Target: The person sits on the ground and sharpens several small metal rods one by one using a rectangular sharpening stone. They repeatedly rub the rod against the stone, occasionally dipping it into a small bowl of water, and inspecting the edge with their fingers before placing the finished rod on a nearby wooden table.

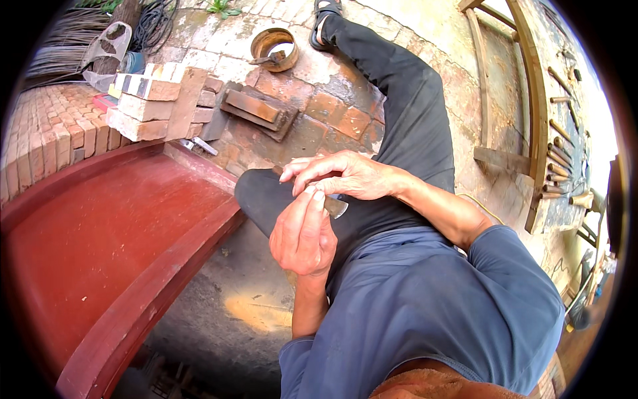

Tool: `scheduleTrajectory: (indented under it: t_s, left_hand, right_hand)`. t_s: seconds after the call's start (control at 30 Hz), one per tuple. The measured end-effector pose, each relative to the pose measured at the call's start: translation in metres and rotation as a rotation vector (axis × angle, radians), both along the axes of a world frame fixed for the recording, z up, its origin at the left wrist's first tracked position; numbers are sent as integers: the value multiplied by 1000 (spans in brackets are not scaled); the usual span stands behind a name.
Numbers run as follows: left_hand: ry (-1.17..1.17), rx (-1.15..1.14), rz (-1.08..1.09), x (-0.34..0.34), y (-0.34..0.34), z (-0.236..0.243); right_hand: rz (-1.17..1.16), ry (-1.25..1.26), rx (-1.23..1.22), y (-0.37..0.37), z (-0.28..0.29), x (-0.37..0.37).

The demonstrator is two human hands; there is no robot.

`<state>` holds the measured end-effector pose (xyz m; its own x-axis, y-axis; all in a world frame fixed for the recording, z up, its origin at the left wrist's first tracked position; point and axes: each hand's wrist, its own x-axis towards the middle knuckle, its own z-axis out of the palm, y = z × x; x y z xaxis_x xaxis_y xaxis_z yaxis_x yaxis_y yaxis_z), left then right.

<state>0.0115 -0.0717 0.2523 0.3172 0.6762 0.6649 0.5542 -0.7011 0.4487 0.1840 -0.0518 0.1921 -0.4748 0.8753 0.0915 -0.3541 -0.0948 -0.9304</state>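
Your left hand (304, 234) pinches the metal blade (335, 207) over your knee; your right hand (339, 174) curls closed just above, fingers pressed on it. Left lies the red curved ledge (100, 233). Beyond, stacked bricks (156, 100) sit on worn brick paving (332, 110), a rusty ring (274, 48) farther off.

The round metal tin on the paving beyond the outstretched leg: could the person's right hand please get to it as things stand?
Probably not without leaning. The round metal tin lies far up by the foot, while the right hand is at the lap with the left hand, both busy on a small blade. Nothing blocks the way.
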Motion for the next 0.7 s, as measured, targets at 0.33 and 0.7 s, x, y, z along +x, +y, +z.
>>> scheduleTrajectory:
  t_s: [0.33, 0.7]
  left_hand:
    - [111, 115, -28, -6, -10, -1]
    - [60, 80, -23, -4, -16, -2]
  right_hand:
    - [20, -3, -23, -3, 17, 5]
    - [-4, -46, 7, -8, 10, 7]
